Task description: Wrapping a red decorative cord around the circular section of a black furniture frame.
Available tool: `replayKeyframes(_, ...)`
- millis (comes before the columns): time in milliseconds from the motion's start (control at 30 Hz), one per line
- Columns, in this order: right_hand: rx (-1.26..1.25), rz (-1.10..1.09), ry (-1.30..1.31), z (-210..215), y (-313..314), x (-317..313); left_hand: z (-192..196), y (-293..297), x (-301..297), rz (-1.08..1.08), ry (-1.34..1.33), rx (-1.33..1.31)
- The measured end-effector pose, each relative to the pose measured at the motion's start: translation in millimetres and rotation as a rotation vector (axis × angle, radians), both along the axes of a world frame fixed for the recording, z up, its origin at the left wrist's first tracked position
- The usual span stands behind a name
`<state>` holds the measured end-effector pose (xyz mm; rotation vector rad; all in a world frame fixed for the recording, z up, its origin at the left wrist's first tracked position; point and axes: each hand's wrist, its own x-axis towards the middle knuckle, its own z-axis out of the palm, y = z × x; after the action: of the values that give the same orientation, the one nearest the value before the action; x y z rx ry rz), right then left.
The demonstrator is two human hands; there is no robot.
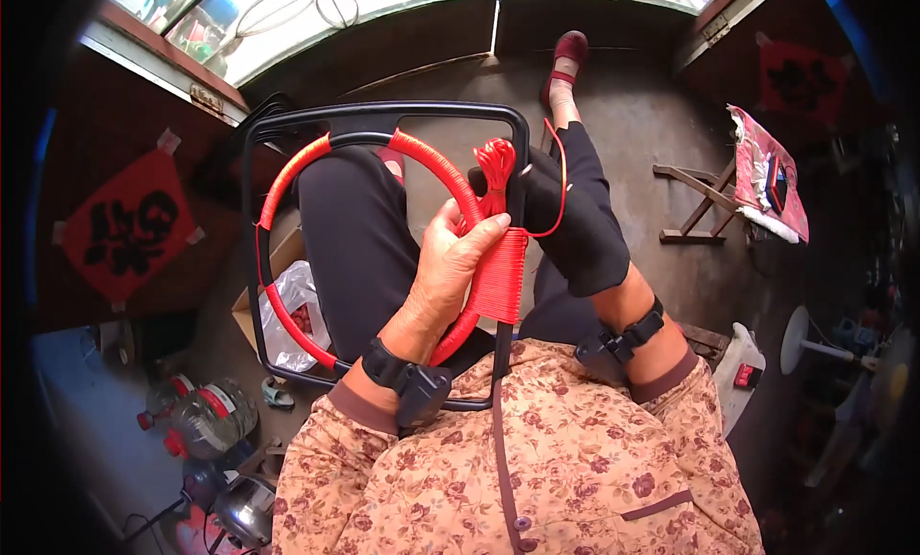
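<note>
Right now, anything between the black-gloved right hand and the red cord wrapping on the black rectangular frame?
Nothing visible blocks it. A thin red strand crosses the right hand; the bare left hand grips near the upper end of the red cord wrapping.

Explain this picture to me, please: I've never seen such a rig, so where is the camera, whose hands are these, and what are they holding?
There is no robot. A camera on a seated person's head looks down, so you see roughly their own view; its fisheye lens bends straight edges. Both wrists carry black strapped devices.

The left hand is bare and grips a section tightly wound with red cord, where a partly wrapped black ring meets the side of a black frame. The right hand, covered in black, is beside that side bar; its fingers' grip can't be made out.

The frame lies over the lap. Around it are a folding stool with a pink cover, a clear plastic bag and large bottles.
</note>
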<state>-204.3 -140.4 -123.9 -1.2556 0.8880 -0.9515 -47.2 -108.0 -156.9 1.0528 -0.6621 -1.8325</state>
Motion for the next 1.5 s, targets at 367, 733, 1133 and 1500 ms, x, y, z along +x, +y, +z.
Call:
replayKeyframes(367,0.125,-0.229,-0.168,-22.6,12.3,19.1,-2.1,-0.5,-5.7,-0.001,0.216,-0.014)
replayKeyframes(733,-0.045,-0.153,0.243,-13.3,25.1,-106.8,5.7,1.3,1.9,0.036,-0.158,-0.087)
replayKeyframes(1133,0.527,-0.647,-0.222,-71.9,80.2,-182.5,11.7,-4.9,-6.0,-0.160,-0.176,0.025)
replayKeyframes(1500,0.489,0.037,-0.036,-37.5,43.3,-40.8,12.7,2.4,-7.4,0.096,0.105,-0.028)
